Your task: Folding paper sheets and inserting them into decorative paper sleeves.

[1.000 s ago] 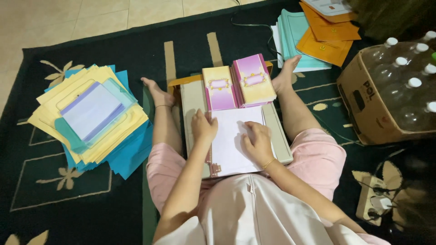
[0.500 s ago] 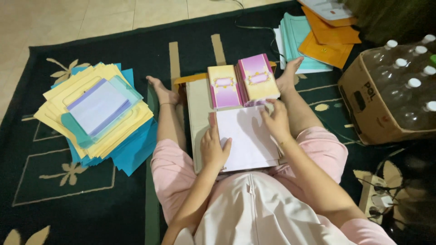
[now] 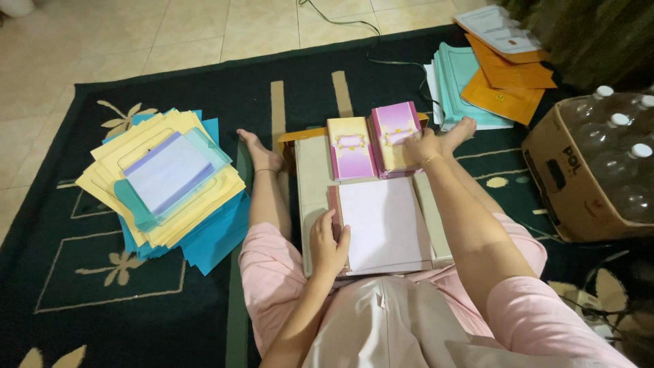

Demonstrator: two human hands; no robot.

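Note:
A white sheet [image 3: 385, 225] lies on a grey board [image 3: 310, 177] across my lap. My left hand [image 3: 328, 242] rests flat on the sheet's left edge, near its lower corner, fingers spread. Reaching forward, my right hand [image 3: 421, 145] touches the right-hand one of two pink and cream booklet stacks [image 3: 398, 136]; the other stack [image 3: 351, 148] stands just left of it. Whether the right hand grips a booklet cannot be told. My bare feet [image 3: 255, 151] flank the board on a dark green rug [image 3: 82, 293].
A pile of yellow, blue and teal folders [image 3: 167, 187] lies at the left. Teal and orange folders [image 3: 487, 85] lie at the back right. A cardboard box of plastic bottles [image 3: 596, 163] stands at the right. A cable [image 3: 354, 24] runs across the tiled floor.
My right hand left the white sheet and reached forward to the right booklet stack. My left hand slid down the sheet's left edge toward me.

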